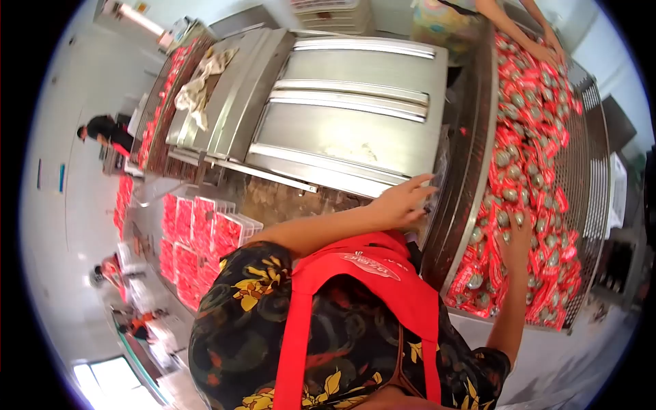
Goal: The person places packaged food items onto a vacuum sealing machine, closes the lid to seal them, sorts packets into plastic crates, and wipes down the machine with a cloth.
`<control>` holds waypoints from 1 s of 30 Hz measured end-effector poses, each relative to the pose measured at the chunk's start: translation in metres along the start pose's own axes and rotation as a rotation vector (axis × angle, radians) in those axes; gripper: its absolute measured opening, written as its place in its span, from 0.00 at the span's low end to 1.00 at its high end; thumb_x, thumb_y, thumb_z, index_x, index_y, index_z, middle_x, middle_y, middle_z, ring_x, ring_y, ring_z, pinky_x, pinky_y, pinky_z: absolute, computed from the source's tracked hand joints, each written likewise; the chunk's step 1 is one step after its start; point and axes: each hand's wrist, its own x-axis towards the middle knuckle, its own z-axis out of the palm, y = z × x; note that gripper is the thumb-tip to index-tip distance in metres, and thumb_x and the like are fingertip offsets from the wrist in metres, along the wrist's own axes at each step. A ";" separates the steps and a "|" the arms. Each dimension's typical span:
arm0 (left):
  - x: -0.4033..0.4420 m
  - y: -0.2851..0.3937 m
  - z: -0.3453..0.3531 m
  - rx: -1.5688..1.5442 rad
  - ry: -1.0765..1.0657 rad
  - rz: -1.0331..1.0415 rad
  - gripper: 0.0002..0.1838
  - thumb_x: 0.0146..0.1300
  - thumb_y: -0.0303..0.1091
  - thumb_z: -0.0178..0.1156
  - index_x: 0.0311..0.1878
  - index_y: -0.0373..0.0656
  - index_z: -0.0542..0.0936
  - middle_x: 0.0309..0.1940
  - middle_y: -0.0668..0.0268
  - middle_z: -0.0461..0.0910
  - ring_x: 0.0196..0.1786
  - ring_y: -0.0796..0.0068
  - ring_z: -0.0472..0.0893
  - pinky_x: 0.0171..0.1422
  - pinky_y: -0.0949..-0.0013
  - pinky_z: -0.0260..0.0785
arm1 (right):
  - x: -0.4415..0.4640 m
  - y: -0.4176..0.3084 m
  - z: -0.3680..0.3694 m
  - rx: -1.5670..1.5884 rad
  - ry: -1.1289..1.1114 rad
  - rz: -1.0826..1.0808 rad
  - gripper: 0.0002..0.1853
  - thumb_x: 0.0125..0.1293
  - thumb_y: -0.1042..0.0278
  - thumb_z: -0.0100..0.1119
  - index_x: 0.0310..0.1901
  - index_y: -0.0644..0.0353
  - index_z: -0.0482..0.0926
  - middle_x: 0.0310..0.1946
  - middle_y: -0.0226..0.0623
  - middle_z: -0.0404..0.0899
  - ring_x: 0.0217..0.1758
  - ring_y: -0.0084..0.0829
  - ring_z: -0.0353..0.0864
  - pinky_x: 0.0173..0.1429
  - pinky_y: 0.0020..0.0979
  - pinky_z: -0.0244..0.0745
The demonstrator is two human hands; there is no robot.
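Observation:
My right hand (516, 239) lies on a heap of red plastic packets (506, 164), its fingers stretched out and apart. Each packet shows a round grey-green, egg-like item through the film. Whether a fingertip pinches one packet is not visible. My left hand (404, 203) is over the near right corner of a steel machine (335, 126), fingers spread, with nothing seen in it. Small dark spots show by its fingertips; I cannot make out what they are. The packets rest on a perforated metal tray (581, 150).
Another person's arms (529, 41) reach into the far end of the heap. A dark metal channel (465, 164) runs between machine and tray. White crates of red packets (198, 225) stand at left. A cloth (198, 92) lies on the machine. Several people are farther left.

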 end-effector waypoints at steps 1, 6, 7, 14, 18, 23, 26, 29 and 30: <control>-0.030 -0.016 -0.017 -0.019 0.009 -0.106 0.29 0.61 0.32 0.64 0.66 0.48 0.70 0.72 0.55 0.62 0.61 0.51 0.77 0.60 0.56 0.74 | 0.001 0.007 -0.005 -0.049 0.061 0.011 0.37 0.57 0.60 0.69 0.70 0.52 0.67 0.74 0.52 0.54 0.74 0.60 0.54 0.75 0.56 0.54; -0.224 -0.129 -0.052 0.022 0.431 -0.625 0.22 0.63 0.36 0.61 0.60 0.45 0.75 0.61 0.55 0.75 0.52 0.56 0.82 0.54 0.56 0.76 | 0.033 -0.093 -0.045 -0.138 0.478 0.044 0.35 0.61 0.61 0.69 0.70 0.54 0.69 0.70 0.48 0.63 0.72 0.51 0.62 0.73 0.48 0.60; -0.272 -0.148 -0.055 0.040 0.400 -0.824 0.21 0.63 0.36 0.61 0.60 0.44 0.75 0.60 0.54 0.75 0.54 0.54 0.81 0.55 0.56 0.76 | 0.033 -0.112 -0.035 0.089 0.444 0.085 0.31 0.63 0.61 0.67 0.67 0.56 0.71 0.66 0.47 0.69 0.68 0.46 0.67 0.71 0.44 0.63; -0.609 -0.261 0.014 -0.223 0.216 -1.552 0.22 0.56 0.53 0.61 0.42 0.45 0.85 0.39 0.53 0.85 0.44 0.53 0.84 0.51 0.54 0.75 | 0.046 -0.347 0.077 0.518 -0.227 -0.135 0.14 0.59 0.74 0.66 0.48 0.62 0.80 0.42 0.38 0.80 0.41 0.31 0.80 0.45 0.32 0.77; -0.756 -0.269 0.093 -0.131 0.032 -1.774 0.16 0.56 0.47 0.61 0.37 0.45 0.86 0.38 0.56 0.86 0.43 0.58 0.85 0.46 0.57 0.77 | 0.048 -0.446 0.110 0.468 -0.404 -0.452 0.14 0.59 0.72 0.68 0.47 0.60 0.81 0.43 0.40 0.82 0.43 0.39 0.83 0.48 0.35 0.77; -0.793 -0.218 0.116 0.316 -0.075 -1.510 0.07 0.54 0.37 0.64 0.33 0.46 0.86 0.38 0.61 0.86 0.42 0.62 0.86 0.43 0.58 0.78 | 0.070 -0.516 0.146 0.455 -0.672 -0.469 0.14 0.60 0.70 0.68 0.48 0.60 0.81 0.44 0.42 0.84 0.44 0.40 0.84 0.51 0.35 0.77; -0.788 -0.224 0.150 0.138 0.222 -1.667 0.07 0.48 0.38 0.66 0.29 0.48 0.84 0.29 0.63 0.84 0.35 0.65 0.85 0.38 0.59 0.77 | 0.092 -0.572 0.157 0.354 -0.697 -0.730 0.14 0.61 0.68 0.67 0.48 0.60 0.81 0.43 0.43 0.84 0.42 0.40 0.84 0.48 0.35 0.77; -0.781 -0.230 0.200 0.187 0.386 -1.466 0.08 0.48 0.41 0.65 0.27 0.49 0.82 0.25 0.63 0.83 0.33 0.67 0.84 0.36 0.57 0.76 | 0.118 -0.636 0.161 0.344 -0.805 -0.813 0.14 0.62 0.65 0.66 0.48 0.60 0.81 0.42 0.43 0.83 0.40 0.40 0.84 0.45 0.36 0.77; -0.778 -0.228 0.208 0.076 0.485 -1.365 0.09 0.48 0.43 0.65 0.27 0.50 0.82 0.27 0.63 0.83 0.35 0.67 0.85 0.37 0.57 0.75 | 0.128 -0.651 0.166 0.354 -0.780 -0.789 0.14 0.62 0.65 0.66 0.48 0.60 0.81 0.42 0.43 0.83 0.40 0.40 0.84 0.45 0.36 0.77</control>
